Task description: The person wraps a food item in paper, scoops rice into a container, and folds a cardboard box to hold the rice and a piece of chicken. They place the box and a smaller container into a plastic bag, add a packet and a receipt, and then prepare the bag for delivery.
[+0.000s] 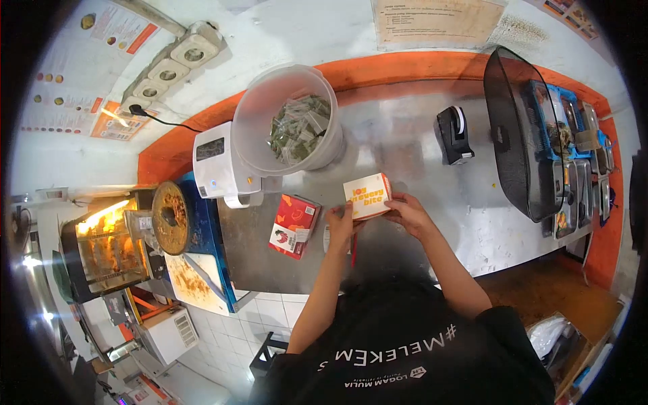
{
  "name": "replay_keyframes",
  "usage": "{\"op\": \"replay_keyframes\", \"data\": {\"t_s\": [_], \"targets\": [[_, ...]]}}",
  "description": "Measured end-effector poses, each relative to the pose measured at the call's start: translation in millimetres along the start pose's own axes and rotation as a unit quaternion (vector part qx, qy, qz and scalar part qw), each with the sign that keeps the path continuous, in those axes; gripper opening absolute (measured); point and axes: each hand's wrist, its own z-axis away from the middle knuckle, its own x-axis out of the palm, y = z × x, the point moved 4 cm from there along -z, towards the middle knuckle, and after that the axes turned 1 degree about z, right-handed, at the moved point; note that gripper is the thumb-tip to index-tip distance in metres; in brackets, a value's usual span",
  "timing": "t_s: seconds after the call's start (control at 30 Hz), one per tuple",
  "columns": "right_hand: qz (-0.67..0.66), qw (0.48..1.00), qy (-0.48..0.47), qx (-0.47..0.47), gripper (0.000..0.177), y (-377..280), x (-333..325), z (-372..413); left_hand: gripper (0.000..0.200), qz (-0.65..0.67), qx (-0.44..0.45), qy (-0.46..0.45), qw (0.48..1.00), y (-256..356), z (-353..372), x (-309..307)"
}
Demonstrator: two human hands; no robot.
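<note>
right of the red chicken carton (293,226), the left hand (339,224) pinches one end of a small white-and-orange paper food box (368,196), held just above the steel counter (432,202). the right hand (407,212) has its fingers closed on the other end. the box looks light and its thin card easily crushed, so it is best gripped at the edges.

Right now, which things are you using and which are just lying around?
In use: orange-and-white box, held by left hand and right hand.
Lying about: red box, tub of sachets, tape dispenser, mesh cover.
</note>
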Motion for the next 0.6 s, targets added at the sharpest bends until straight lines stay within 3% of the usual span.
{"op": "replay_keyframes", "data": {"t_s": [0.03, 0.13, 0.23, 0.27, 0.33, 0.4, 0.43, 0.5, 0.53, 0.6], "targets": [[-0.024, 1.000, -0.009, -0.016, 0.038, -0.1, 0.8, -3.7, 0.048, 0.052, -0.023, 0.011, 0.998, -3.1, -6.3, -0.3], [-0.089, 0.994, -0.029, -0.058, 0.031, 12.7, 0.1, -24.0, 0.057, 0.186, -0.024, -0.103, 0.977, -10.4, -20.3, -2.1], [-0.125, 0.987, -0.036, -0.090, 0.024, 22.7, 2.6, -42.9, 0.047, 0.167, 0.043, -0.004, 0.985, -9.2, -16.2, 6.5], [-0.127, 0.986, -0.038, -0.098, 0.023, 26.3, 1.3, -48.8, 0.045, 0.031, 0.121, 0.019, 0.992, -1.3, -13.3, 4.0], [-0.123, 0.985, -0.042, -0.117, 0.023, 32.4, -2.5, -59.8, 0.043, -0.239, 0.269, 0.065, 0.931, 16.9, -4.5, 4.4], [-0.110, 0.984, -0.046, -0.135, 0.027, 35.2, -4.3, -62.5, 0.041, -0.231, 0.202, 0.044, 0.951, 24.9, -0.5, 5.7], [-0.071, 0.987, -0.025, -0.145, 0.028, 36.7, -6.6, -63.5, 0.040, -0.226, 0.168, 0.035, 0.959, 28.3, 0.8, 5.5], [0.008, 0.986, 0.014, -0.165, 0.031, 31.0, -5.1, -57.7, 0.033, -0.340, 0.238, 0.048, 0.908, 30.0, -13.9, -2.2], [0.118, 0.968, 0.057, -0.215, 0.030, 23.5, -6.1, -52.3, 0.031, -0.395, 0.269, 0.057, 0.877, 27.9, -20.8, -8.0], [0.333, 0.883, 0.131, -0.305, 0.030, 7.7, -3.8, -40.7, 0.039, -0.409, 0.407, 0.055, 0.815, 49.0, -10.2, 2.0]]}}
